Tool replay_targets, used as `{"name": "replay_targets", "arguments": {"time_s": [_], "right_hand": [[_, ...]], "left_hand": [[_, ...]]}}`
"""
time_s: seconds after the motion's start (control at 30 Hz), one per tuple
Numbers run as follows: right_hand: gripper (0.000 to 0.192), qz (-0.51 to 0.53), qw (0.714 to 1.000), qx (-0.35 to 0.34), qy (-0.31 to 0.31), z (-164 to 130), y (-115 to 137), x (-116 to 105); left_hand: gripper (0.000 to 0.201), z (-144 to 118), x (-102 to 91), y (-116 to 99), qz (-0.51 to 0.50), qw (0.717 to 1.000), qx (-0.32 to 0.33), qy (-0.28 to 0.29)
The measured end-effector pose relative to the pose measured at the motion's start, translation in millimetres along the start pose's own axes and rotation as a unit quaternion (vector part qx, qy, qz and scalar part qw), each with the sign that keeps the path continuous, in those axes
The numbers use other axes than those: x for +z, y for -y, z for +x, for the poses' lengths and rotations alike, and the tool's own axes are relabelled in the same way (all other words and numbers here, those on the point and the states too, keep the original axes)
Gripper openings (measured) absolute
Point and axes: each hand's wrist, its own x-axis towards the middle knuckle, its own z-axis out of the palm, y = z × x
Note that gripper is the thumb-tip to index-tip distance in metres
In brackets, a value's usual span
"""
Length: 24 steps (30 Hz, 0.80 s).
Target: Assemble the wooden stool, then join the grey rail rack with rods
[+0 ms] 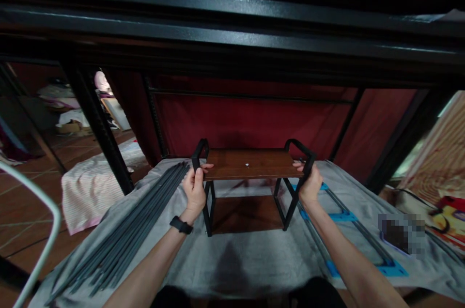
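A small two-tier shelf rack with brown wooden boards and a black metal frame stands upright in front of me on a grey cloth. My left hand is closed around the left side frame, with fingertips over the edge of the upper board. On the other side, my right hand grips the right side frame the same way. Near the middle of the upper board lies a tiny white thing, too small to name. A black band is on my left wrist.
To the left, a bundle of grey rods lies on the cloth. Grey tubes joined by blue pieces lie at right, beside a blurred-out phone-like object. Dark metal bars cross overhead; a red curtain hangs behind.
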Motion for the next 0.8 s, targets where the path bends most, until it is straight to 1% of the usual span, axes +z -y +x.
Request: {"name": "replay_targets", "arguments": {"time_s": [0.07,0.23,0.37,0.47,0.63,0.8], "right_hand": [[0.038,0.002,1.000,0.001,0.007,1,2,1],[0.042,-0.021,1.000,0.008,-0.003,6,4,4],[0.044,-0.030,1.000,0.006,0.006,9,-1,0],[0.047,-0.023,0.999,0.026,0.016,9,-3,-4],[0.054,-0.004,0.998,0.063,0.030,9,-1,-8],[0.058,-0.010,0.993,0.100,0.056,10,-2,-13]], "left_hand": [[0.034,2,3.0,1,0.021,1.000,-0.001,0.005],[0.030,8,9.5,2,0.075,0.997,0.002,0.017],[0.032,5,7.7,2,0.112,0.993,0.012,0.031],[0.032,0,4.2,0,0.137,0.990,-0.012,0.036],[0.035,-2,-0.9,-5,0.128,0.988,-0.048,0.073],[0.038,2,-9.1,-9,0.120,0.988,-0.067,0.072]]}}
